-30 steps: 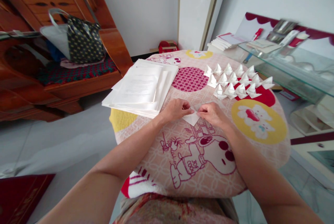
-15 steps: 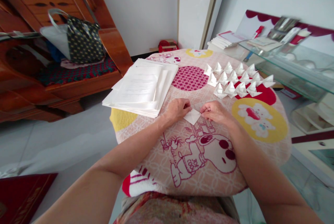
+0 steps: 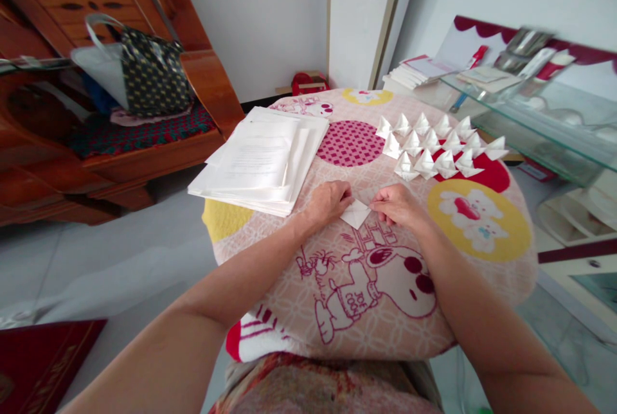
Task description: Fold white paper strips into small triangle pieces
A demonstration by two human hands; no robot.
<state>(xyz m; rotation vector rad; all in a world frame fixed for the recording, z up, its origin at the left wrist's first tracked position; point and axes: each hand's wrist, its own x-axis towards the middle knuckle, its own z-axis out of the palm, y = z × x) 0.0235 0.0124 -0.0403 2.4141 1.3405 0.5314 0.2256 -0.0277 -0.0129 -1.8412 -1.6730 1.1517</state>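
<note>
A small folded paper square (image 3: 355, 213) lies just above the patterned cloth, turned so its corners point up, down and sideways. Creases cross its face. My left hand (image 3: 330, 200) is closed on its left corner, fingers curled, the fingertips partly hidden. At the opposite corner, my right hand (image 3: 393, 203) pinches the paper between thumb and forefinger. Beyond my right hand stand several folded paper boats (image 3: 446, 163) in rows. Left of my hands rests a stack of white paper sheets (image 3: 263, 157), the top one bearing faint print.
A patterned cloth (image 3: 376, 330) covers the round table. To the right is a glass shelf (image 3: 540, 115) with cups and papers. A wooden bench (image 3: 212, 92) on the left carries a dotted bag (image 3: 154, 76). Behind the table a red object (image 3: 308, 83) sits on the floor.
Both hands keep hold of the paper square, which has barely shifted. The boats and the paper stack stay where they were.
</note>
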